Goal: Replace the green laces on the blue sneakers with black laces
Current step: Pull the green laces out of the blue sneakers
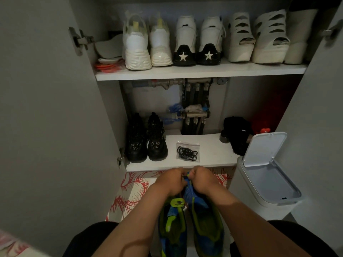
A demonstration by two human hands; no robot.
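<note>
Two blue sneakers with green trim lie on the floor between my knees, the left sneaker and the right sneaker. My left hand and my right hand are both curled at the toe end of the right sneaker, pinching something small there; whether it is the lace, I cannot tell. A clear bag of black laces lies on the bottom cabinet shelf, just beyond my hands.
A pair of black boots stands left on that shelf, a black cap right. White shoes fill the upper shelf. An open white bin stands at the right. A red-patterned mat covers the floor.
</note>
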